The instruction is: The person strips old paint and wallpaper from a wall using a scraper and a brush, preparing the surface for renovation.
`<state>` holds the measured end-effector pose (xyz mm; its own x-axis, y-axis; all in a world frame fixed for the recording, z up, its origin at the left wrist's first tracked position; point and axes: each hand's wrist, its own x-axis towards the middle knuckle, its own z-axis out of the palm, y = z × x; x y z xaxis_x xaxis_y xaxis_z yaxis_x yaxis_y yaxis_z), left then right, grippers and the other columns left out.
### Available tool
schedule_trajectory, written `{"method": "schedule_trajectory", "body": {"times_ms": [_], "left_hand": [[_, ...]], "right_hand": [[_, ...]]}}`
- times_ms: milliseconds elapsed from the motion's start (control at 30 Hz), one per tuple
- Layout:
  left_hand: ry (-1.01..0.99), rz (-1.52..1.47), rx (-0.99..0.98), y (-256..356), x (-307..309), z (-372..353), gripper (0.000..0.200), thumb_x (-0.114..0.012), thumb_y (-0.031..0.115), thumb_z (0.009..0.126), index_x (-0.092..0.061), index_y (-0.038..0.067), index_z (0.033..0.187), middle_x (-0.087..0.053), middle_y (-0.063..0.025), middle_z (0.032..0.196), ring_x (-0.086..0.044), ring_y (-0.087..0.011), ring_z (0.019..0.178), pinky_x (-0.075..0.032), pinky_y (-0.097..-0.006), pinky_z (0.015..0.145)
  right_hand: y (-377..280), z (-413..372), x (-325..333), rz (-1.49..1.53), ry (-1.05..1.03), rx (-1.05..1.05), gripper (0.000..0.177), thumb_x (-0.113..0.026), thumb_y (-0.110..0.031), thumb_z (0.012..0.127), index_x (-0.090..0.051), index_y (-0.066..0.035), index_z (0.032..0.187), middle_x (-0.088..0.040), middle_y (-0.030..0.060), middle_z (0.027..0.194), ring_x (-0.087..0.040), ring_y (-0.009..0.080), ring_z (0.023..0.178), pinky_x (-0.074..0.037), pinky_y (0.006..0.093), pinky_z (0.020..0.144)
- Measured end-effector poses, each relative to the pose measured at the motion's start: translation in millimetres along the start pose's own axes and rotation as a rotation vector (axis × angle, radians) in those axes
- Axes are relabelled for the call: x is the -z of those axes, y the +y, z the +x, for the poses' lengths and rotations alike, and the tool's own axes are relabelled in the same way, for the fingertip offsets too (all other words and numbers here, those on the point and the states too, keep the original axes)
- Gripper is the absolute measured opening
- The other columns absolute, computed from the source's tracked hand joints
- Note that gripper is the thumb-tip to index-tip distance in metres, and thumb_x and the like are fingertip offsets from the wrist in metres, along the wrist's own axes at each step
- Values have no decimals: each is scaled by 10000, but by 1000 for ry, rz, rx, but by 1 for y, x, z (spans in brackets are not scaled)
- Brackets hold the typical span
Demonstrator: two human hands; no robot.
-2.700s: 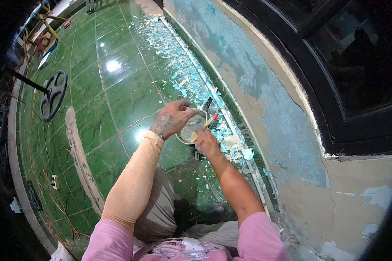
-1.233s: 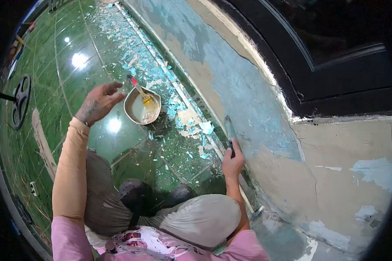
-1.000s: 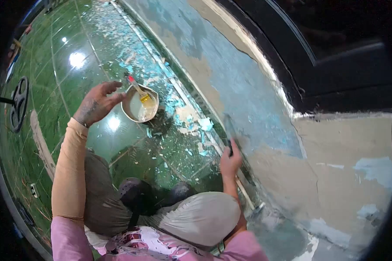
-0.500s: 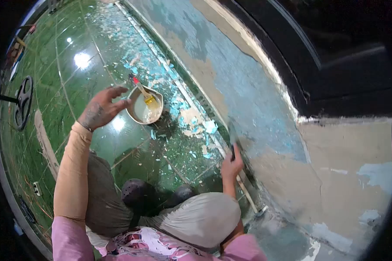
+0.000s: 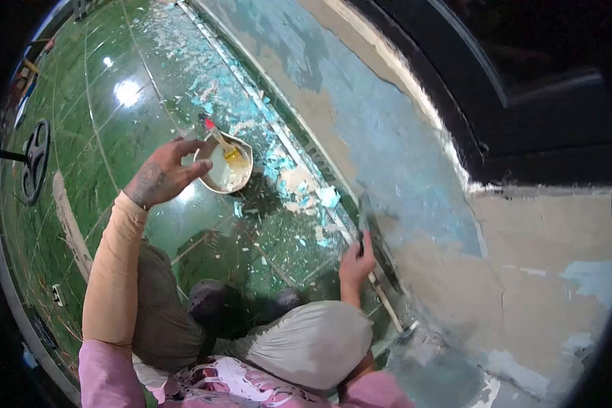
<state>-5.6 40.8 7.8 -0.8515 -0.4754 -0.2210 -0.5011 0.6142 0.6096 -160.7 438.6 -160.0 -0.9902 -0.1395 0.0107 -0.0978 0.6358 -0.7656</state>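
My left hand (image 5: 166, 173) hangs open at the near-left rim of a pale bowl (image 5: 250, 166), fingers apart and overlapping the rim in this view. Murky liquid fills part of the bowl. A paintbrush (image 5: 224, 144) with a yellow ferrule and red-tipped handle leans inside it. Down by the foot of the wall, my right hand (image 5: 357, 266) is closed around the dark handle of a scraper (image 5: 363, 216). Its blade points up and away, close alongside the patchy blue and beige wall (image 5: 394, 163).
Turquoise and cream paint flakes (image 5: 279, 163) litter the green tiled floor (image 5: 115, 156) along the wall. A pale pipe-like strip (image 5: 299, 160) runs along the wall's base. At far left is a black wheel-shaped handle (image 5: 37, 162). A dark framed panel (image 5: 544, 136) stands above the wall's ledge.
My left hand has shifted slightly right, its fingertips further over the bowl's rim. My right hand has drawn a little down and left with the scraper. The bowl and brush look almost unmoved.
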Motion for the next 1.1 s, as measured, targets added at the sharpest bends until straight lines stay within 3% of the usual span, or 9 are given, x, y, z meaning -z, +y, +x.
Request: {"method": "schedule_trajectory", "body": {"times_ms": [233, 300, 400, 567, 633, 767, 833, 1000, 1100], "left_hand": [[-72, -55, -48, 25, -37, 8, 507, -663, 362, 889, -606, 14, 1252, -619, -230, 1218, -601, -329, 1128, -468, -389, 969], [-191, -129, -45, 28, -85, 14, 535, -662, 387, 886, -602, 3, 1254, -629, -237, 1201, -616, -331, 1107, -480, -384, 949], [-455, -328, 17, 57, -164, 21, 600, -647, 430, 893, -567, -10, 1292, -655, -243, 1146, -634, -306, 1077, -496, -369, 924], [-377, -1363, 202, 124, -244, 9, 553, -581, 284, 944, -428, 45, 1419, -627, -136, 1170, -639, -242, 1013, -527, -349, 840], [-259, -1375, 38, 134, -270, 13, 517, -537, 202, 954, -397, 65, 1432, -610, -116, 1152, -648, -236, 956, -544, -343, 803], [-203, -1599, 276, 150, -270, 23, 597, -463, 65, 904, -330, 112, 1485, -587, -99, 1059, -629, -215, 773, -530, -340, 660], [-238, -1291, 238, 139, -278, 33, 675, -487, 73, 884, -270, 126, 1520, -577, -113, 1063, -635, -225, 815, -533, -352, 667], [-136, -671, 119, 153, -319, 43, 842, -586, 125, 820, -177, 123, 1556, -480, -228, 1213, -597, -305, 973, -513, -404, 860], [-154, -996, 163, 163, -314, 46, 781, -602, 160, 817, -278, 98, 1525, -428, -232, 1268, -505, -394, 1130, -411, -414, 1030]], "right_hand": [[15, -5, 7, 21, -44, 33, 426, -529, -90, 906, -558, 3, 1320, -685, 224, 1043, -658, 312, 807, -507, 367, 732], [-15, -13, 18, 381, -226, -272, 481, -475, -114, 961, -416, -65, 1436, -635, 126, 844, -513, 105, 529, -393, 248, 437], [-41, -5, 33, 935, -444, -461, 509, -481, -190, 973, -346, -97, 1455, -639, 136, 851, -562, 145, 566, -442, 254, 452], [-81, 10, 54, 1084, -863, -496, 522, -491, -272, 993, -318, -120, 1461, -642, 125, 1008, -636, 172, 730, -523, 282, 600], [-77, 18, 60, 752, -853, -413, 581, -526, -249, 982, -284, -96, 1488, -648, 116, 1052, -641, 174, 835, -531, 297, 710], [-116, 70, 122, -382, -691, 209, 519, -590, -205, 944, -453, -40, 1417, -641, 113, 1124, -636, 184, 977, -522, 328, 844], [-219, 78, 155, 46, -451, 28, 424, -552, -124, 950, -525, -35, 1364, -631, 103, 1083, -634, 169, 915, -528, 311, 818], [-368, 100, 194, -147, 164, 937, 369, -493, -21, 952, -536, 23, 1316, -629, 176, 1152, -627, 221, 1001, -533, 329, 847], [-385, 132, 235, -548, 107, 1362, 357, -545, 22, 902, -565, 39, 1259, -647, 194, 1119, -638, 295, 983, -525, 374, 836]]}}
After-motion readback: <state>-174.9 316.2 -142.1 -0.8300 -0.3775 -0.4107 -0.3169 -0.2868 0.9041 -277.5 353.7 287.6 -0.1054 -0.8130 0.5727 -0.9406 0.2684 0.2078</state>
